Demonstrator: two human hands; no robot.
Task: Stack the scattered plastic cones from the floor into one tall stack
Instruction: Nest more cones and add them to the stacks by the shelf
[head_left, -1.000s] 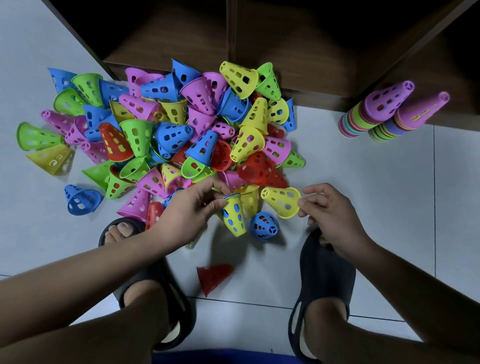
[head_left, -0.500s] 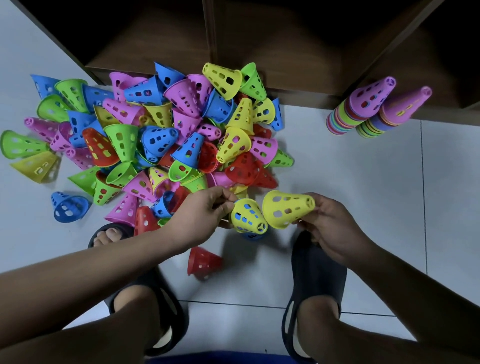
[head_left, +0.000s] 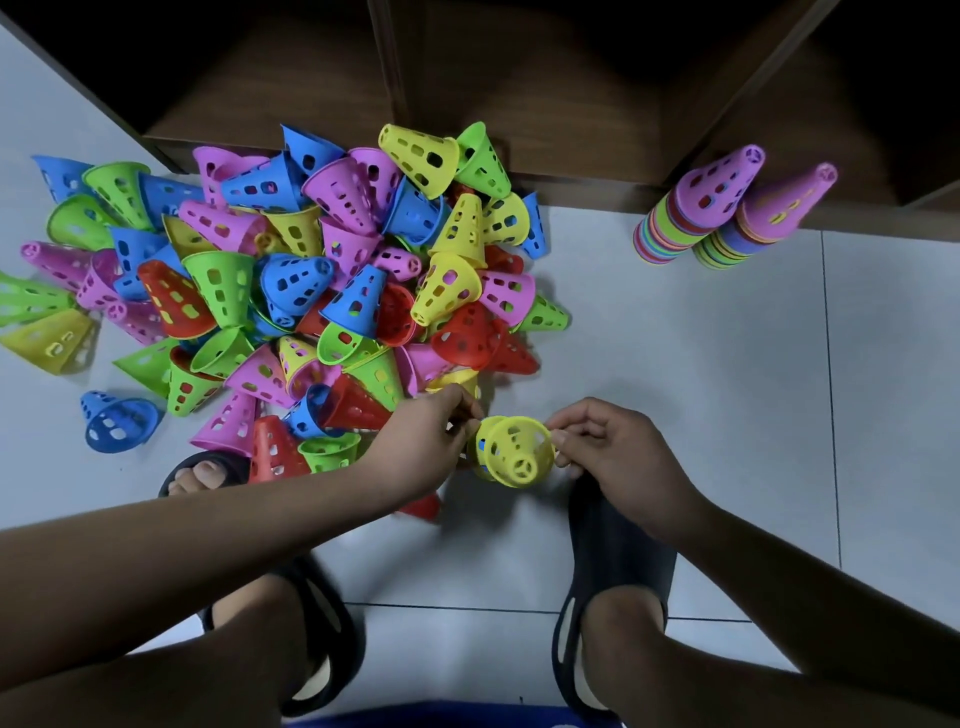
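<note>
Perforated plastic cones (head_left: 291, 291) lie on smooth, faintly glossy floor tiles (head_left: 701, 364).

Pale grey tiled floor (head_left: 727, 389) with thin dark grout lines; along its far edge stands dark brown wooden shelving (head_left: 519, 78), its compartments shadowed.

home interior | pale tiled floor (head_left: 727, 415) | dark wooden shelving (head_left: 545, 104) | slippers (head_left: 613, 561)

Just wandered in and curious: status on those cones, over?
Both hands, left and right, gripping nested yellow cones. Loose pile ahead, unstacked. Two stacks far right. Nothing blocking.
</note>
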